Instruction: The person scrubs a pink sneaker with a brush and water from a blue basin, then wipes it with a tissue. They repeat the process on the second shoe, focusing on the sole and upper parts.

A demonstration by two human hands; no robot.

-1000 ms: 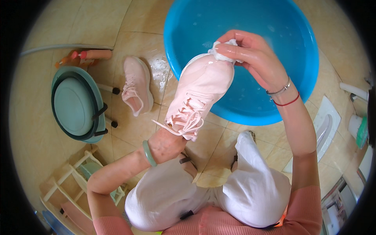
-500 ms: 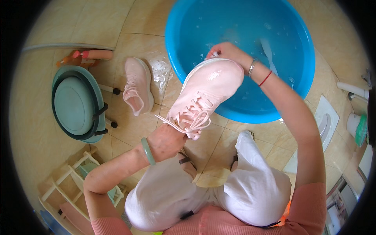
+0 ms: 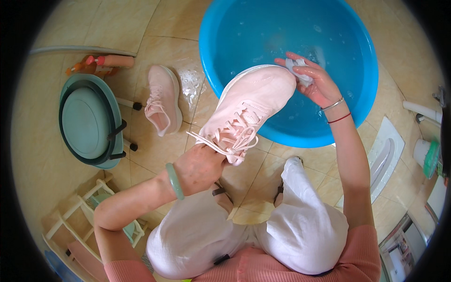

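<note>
A pale pink lace-up sneaker (image 3: 256,101) is held over the near left rim of a blue basin (image 3: 205,51), its toe toward the far right. My left hand (image 3: 199,169) reaches into the shoe's opening and grips it from inside; the fingers are hidden. Just beyond the toe, my right hand (image 3: 319,82) holds a crumpled wet white wad (image 3: 300,70), cloth or tissue, loosely between thumb and fingers above the water. The matching sneaker (image 3: 162,101) rests on the tiled floor to the left of the basin.
Left of the shoes are a folding stool with a round green seat (image 3: 87,122) and a pink bottle (image 3: 115,61). A cream plastic rack (image 3: 77,207) is at lower left. On the right are a white floor fixture (image 3: 385,150) and a small tub with green plastic (image 3: 430,157).
My right hand has come off the far side of the sneaker and moved right, turning so the white wad shows. The sneaker and left hand stay nearly in place.
</note>
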